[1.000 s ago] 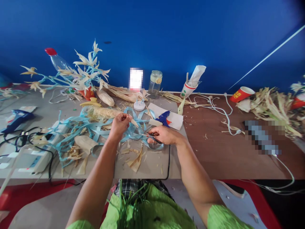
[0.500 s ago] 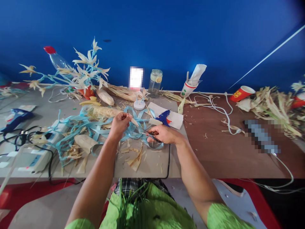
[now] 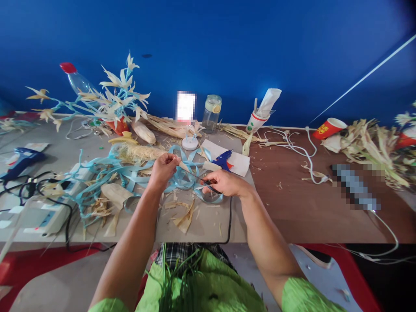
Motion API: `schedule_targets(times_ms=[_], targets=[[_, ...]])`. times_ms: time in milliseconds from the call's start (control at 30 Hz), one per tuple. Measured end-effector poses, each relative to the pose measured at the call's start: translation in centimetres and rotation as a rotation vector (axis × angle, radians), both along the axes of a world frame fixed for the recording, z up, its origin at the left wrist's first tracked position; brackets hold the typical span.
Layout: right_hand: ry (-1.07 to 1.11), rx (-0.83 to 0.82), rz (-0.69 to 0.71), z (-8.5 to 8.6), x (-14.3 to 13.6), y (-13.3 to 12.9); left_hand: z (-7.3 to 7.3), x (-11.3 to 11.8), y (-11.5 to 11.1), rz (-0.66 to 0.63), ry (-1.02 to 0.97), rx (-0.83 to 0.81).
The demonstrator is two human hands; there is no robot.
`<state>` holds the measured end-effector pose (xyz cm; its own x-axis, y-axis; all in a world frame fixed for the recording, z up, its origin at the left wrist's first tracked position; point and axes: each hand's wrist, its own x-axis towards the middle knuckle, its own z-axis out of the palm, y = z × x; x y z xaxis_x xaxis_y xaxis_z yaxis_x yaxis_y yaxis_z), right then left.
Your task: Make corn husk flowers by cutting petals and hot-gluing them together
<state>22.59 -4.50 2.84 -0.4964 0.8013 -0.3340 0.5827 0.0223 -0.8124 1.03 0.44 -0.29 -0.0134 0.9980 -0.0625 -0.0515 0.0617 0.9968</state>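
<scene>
Between the fingertips of my left hand (image 3: 165,170) is a small pale piece of corn husk (image 3: 183,165), its pointed end toward the right. My right hand (image 3: 224,182) grips a pair of scissors (image 3: 198,178), whose blades reach left to the husk piece. Whether the blades are cutting into it I cannot make out. Under and around both hands lies a tangle of light blue ribbon (image 3: 177,184). Husk scraps (image 3: 186,222) are scattered on the table in front of me. Just behind my right hand, a blue glue gun (image 3: 223,160) rests on a white sheet (image 3: 241,164).
On the left, husk flowers on blue stems (image 3: 118,89) stand near a clear bottle (image 3: 78,82), with another glue gun (image 3: 24,161) and a power strip (image 3: 53,216) nearer. A glass jar (image 3: 212,115) stands behind. To the right lie a red cup (image 3: 329,128), dried husks (image 3: 373,147) and cables (image 3: 308,151).
The scissor blades have come closer together and now line up with the husk piece. Both hands stay in nearly the same place.
</scene>
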Motion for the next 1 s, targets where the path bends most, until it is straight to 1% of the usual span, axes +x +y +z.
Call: schedule_targets(times_ms=[133,367,433,567,633,833,1000], targets=[[0.008,-0.002,0.011,0.0,0.0,-0.1,0.0,-0.1,0.0,-0.001,-0.012,-0.006],[0.022,-0.019,0.072,-0.7,0.2,0.0,-0.2,-0.5,0.2,0.059,-0.111,0.007],[0.019,-0.018,0.060,-0.8,0.4,0.0,-0.2,-0.6,0.3,0.070,-0.131,0.022],[0.053,0.010,-0.001,-1.0,0.6,0.2,-0.2,-0.7,0.3,0.139,-0.116,0.036],[0.072,0.013,-0.007,-1.1,0.8,0.3,-0.2,-0.7,0.3,0.157,-0.124,0.032],[0.026,0.039,0.051,-0.7,0.9,0.2,-0.2,-0.7,0.3,0.125,-0.152,0.040],[0.008,0.022,0.073,0.0,0.7,0.0,-0.1,-0.5,0.2,0.048,-0.057,0.000]])
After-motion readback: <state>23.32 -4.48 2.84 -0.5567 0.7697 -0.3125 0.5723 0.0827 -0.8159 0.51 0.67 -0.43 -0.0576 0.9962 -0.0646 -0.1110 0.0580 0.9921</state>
